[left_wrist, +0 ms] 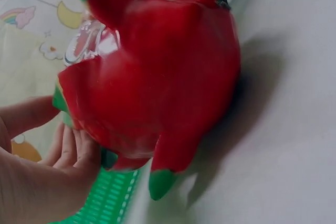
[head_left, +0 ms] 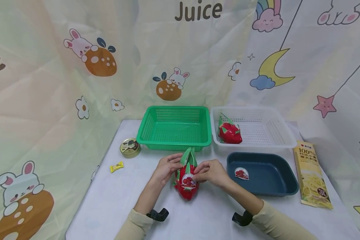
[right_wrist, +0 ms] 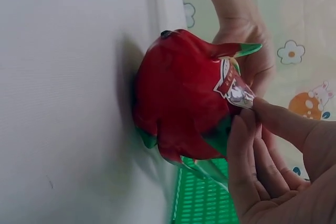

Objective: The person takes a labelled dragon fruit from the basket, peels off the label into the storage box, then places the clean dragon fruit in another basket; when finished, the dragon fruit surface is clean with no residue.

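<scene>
A red toy dragon fruit (head_left: 186, 193) with green leaf tips lies on the white table in front of me. An oval label sticker (head_left: 189, 181) with a red picture is on its upper face. My left hand (head_left: 167, 168) holds the fruit's left side near the leafy end, thumb and fingers at a green tip. With bent fingers, my right hand (head_left: 211, 172) pinches the sticker's right edge; the thumb is at the shiny label (right_wrist: 239, 94) in the right wrist view. The left wrist view mostly shows the fruit's red side (left_wrist: 168, 72), hiding part of the label.
Behind stand a green basket (head_left: 173, 146) and a white basket (head_left: 258, 145) holding another dragon fruit (head_left: 231, 134). A blue tray (head_left: 264, 191) at right contains a similar sticker (head_left: 242, 173), beside a yellow pasta packet (head_left: 313, 175). At left are a round tin (head_left: 130, 148) and yellow candy (head_left: 116, 166).
</scene>
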A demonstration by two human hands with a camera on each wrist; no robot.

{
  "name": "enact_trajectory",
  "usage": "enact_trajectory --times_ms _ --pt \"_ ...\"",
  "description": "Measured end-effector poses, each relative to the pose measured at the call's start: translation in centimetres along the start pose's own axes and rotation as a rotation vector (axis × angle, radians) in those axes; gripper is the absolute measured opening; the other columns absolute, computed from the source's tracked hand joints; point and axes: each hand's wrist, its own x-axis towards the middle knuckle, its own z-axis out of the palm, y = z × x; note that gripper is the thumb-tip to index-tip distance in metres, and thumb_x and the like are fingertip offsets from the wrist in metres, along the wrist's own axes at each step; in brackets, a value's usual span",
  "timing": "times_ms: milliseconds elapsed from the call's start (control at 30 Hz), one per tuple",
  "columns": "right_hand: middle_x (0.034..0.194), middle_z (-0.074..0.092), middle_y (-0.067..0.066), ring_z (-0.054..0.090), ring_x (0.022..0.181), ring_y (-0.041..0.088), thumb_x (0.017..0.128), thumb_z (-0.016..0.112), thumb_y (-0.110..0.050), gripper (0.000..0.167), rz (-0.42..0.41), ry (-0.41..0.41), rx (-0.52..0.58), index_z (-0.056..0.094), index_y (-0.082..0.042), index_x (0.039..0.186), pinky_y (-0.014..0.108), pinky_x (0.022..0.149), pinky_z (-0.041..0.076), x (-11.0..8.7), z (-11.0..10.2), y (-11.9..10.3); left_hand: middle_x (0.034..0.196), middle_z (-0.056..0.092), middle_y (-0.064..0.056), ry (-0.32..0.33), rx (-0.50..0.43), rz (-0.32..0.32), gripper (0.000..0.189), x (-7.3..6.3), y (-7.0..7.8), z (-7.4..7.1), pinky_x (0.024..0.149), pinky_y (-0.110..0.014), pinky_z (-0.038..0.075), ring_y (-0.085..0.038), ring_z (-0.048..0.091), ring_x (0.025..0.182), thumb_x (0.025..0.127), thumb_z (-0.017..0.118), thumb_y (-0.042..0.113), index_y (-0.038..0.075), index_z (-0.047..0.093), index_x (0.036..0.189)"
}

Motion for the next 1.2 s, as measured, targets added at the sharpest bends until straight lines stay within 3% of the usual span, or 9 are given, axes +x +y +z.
enact_trajectory --times_ms 267,567,800,1033,1200 --pt "0.101 0.079 0.015 0.078 0.086 0.027 0.089 0.084 -0.014 0.026 0.003 -0.084 0.055 0.08 0.003 0.109 0.048 0.083 0.063 0.3 -0.6 -0.1 0.145 0.056 -0.029 -0.006 -0.108 -0.009 0.054 0.0 -0.4 -0.4 0.099 -0.027 0.055 -0.028 0.061 0.13 0.092 0.065 -0.011 -0.009 0.054 0.144" --pt "0.11 0.077 0.016 0.076 0.095 0.024 0.093 0.08 -0.014 0.031 0.103 -0.139 0.179 0.077 0.006 0.115 0.05 0.088 0.061 0.6 -1.0 0.1 0.148 0.052 -0.031 0.018 -0.189 -0.016 0.055 0.0 -0.8 -0.5 0.099 -0.026 0.056 -0.027 0.061 0.128 0.091 0.061 -0.015 -0.012 0.05 0.145" --pt "0.109 0.077 0.014 0.075 0.091 0.022 0.094 0.079 -0.015 0.031 0.147 -0.139 0.211 0.076 0.006 0.117 0.042 0.083 0.064 0.7 -1.1 0.3 0.153 0.047 -0.03 0.028 -0.279 -0.014 0.056 0.0 -1.2 0.1 0.104 -0.026 0.052 -0.028 0.058 0.132 0.094 0.057 -0.013 -0.016 0.042 0.148" --pt "0.109 0.077 0.015 0.076 0.091 0.022 0.097 0.075 -0.015 0.031 0.191 -0.127 0.245 0.075 0.005 0.12 0.038 0.082 0.064 0.4 -1.7 0.2 0.159 0.035 -0.034 -0.016 -0.354 -0.026 0.062 0.2 -1.6 0.4 0.11 -0.027 0.048 -0.038 0.037 0.149 0.095 0.051 -0.017 -0.016 0.032 0.154" --pt "0.112 0.077 0.015 0.075 0.093 0.022 0.099 0.073 -0.016 0.033 0.203 -0.137 0.285 0.073 0.006 0.124 0.038 0.086 0.063 0.3 -1.8 0.0 0.161 0.031 -0.034 -0.002 -0.404 -0.034 0.065 0.5 -1.8 0.3 0.109 -0.026 0.048 -0.036 0.036 0.15 0.095 0.047 -0.018 -0.015 0.027 0.156"
